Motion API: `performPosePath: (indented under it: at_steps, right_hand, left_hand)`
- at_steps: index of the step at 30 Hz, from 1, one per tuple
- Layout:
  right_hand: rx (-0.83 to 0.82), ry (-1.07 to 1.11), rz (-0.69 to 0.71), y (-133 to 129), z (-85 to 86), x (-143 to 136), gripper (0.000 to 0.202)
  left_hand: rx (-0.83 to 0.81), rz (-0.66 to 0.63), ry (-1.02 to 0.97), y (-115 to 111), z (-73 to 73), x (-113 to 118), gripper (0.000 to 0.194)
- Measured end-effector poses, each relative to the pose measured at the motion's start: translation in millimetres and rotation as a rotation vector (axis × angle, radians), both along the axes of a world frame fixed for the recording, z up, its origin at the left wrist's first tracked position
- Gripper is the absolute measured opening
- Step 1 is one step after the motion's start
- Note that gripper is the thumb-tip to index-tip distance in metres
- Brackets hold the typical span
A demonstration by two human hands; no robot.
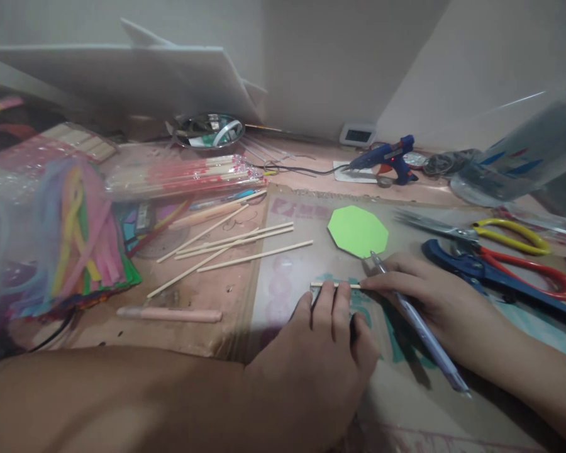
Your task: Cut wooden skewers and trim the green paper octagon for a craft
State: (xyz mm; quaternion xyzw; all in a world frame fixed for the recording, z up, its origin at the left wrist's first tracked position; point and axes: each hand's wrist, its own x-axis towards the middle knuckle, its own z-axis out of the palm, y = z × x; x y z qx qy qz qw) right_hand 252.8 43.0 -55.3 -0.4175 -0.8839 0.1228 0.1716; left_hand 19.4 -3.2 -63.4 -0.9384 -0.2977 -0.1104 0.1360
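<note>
A short pale wooden stick (353, 286) lies on the cardboard in front of me. My left hand (321, 352) presses it down with bent fingertips, the thumb tucked in at the right. At the stick's right end are the fingertips of my right hand (419, 289), touching it. A silvery pen (429, 346) is held slanting between the fingers of that same hand, its tip pointing up and away from me. Just beyond the hands sits a bright green paper octagon (357, 231). Part of the stick is hidden under my left fingers.
Several loose wooden sticks (255, 256) and a pink pen (170, 314) lie left. Colourful fuzzy strips (82, 233) and bagged sticks (193, 176) are beyond. Scissors (462, 234) and blue-handled cutters (504, 283) lie right. A glue gun (387, 157) and clear bottle (519, 148) stand behind.
</note>
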Motion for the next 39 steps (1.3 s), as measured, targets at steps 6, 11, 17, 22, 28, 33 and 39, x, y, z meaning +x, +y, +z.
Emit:
performPosePath:
  at_steps: [6, 11, 17, 22, 28, 33, 39]
  right_hand:
    - [0.004, 0.018, -0.016, 0, 4.2, -3, 0.028]
    - [-0.006, 0.005, -0.02, 0, 3.5, -3, 0.028]
    - [-0.026, 0.263, -0.127, -6, 10.2, -4, 0.025]
    - [-0.314, 0.468, -0.324, -10, 13.5, -9, 0.017]
    - [-0.402, 0.521, -0.42, -3, 8.1, -10, 0.025]
    - [-0.265, 0.446, -0.449, -1, 10.6, -9, 0.032]
    - [-0.228, 0.375, -0.445, -2, 14.0, -12, 0.031]
  left_hand:
    - [-0.009, 0.001, 0.001, -1, -2.7, -1, 0.035]
    - [-0.024, -0.008, 0.01, 1, -1.9, -1, 0.038]
    - [-0.051, 0.0, 0.003, 1, -1.6, 0, 0.038]
    - [-0.04, -0.003, -0.015, -1, -3.3, -3, 0.037]
    - [0.01, -0.008, 0.005, 0, -7.9, -4, 0.039]
    - [0.038, -0.037, -0.031, 2, -7.4, -6, 0.04]
    - [0.035, -0.046, -0.03, 2, -5.3, -7, 0.04]
